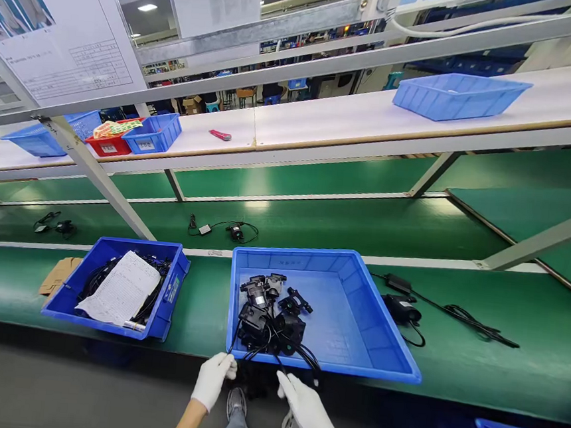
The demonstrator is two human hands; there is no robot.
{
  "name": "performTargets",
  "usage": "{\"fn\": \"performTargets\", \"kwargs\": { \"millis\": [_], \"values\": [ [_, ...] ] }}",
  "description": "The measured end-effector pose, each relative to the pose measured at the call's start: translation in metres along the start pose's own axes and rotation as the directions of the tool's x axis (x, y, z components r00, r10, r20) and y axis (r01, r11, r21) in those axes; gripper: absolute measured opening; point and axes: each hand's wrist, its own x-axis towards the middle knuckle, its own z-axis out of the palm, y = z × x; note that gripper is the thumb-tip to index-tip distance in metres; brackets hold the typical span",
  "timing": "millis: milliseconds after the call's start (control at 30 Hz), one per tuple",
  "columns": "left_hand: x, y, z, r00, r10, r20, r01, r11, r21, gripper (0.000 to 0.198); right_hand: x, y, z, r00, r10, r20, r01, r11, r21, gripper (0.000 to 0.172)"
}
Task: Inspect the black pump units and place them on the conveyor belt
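Both of my hands wear white gloves and are at the near rim of a large blue bin (383, 356). A heap of small black pump-like units (256, 318) with cables lies in the bin's left half. Several black cables (307, 357) hang over its front rim. My left hand (214, 377) pinches a thin black cable (232, 342) just outside the bin's front left corner. My right hand (306, 409) is below the front rim, its fingers closed around another black cable that runs up to the heap. What lies beneath the rim is dark and hard to make out.
A smaller blue bin (174, 297) with cables and a written sheet (122, 286) stands left, beside brown cardboard (60, 275). Right of the large bin lies a black unit (402, 309) with cord. Further units (236, 232) lie on the green belt behind. A shelf (323, 121) holds trays.
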Motion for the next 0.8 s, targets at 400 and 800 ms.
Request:
{"fn": "performTargets", "kwargs": {
  "millis": [400, 800],
  "values": [
    [0.047, 0.077, -0.071, 0.982, 0.063, 0.176, -0.105, 0.965, 0.239, 0.057, 0.000, -0.089, 0.149, 0.919, 0.039, 0.392, -0.081, 0.992, 0.093, 0.053],
    [0.047, 0.073, -0.066, 0.982, 0.132, 0.137, -0.169, 0.934, 0.314, 0.046, 0.064, -0.116, 0.029, 0.983, -0.177, 0.041, 0.167, 0.792, -0.588, 0.044]
  ]
}}
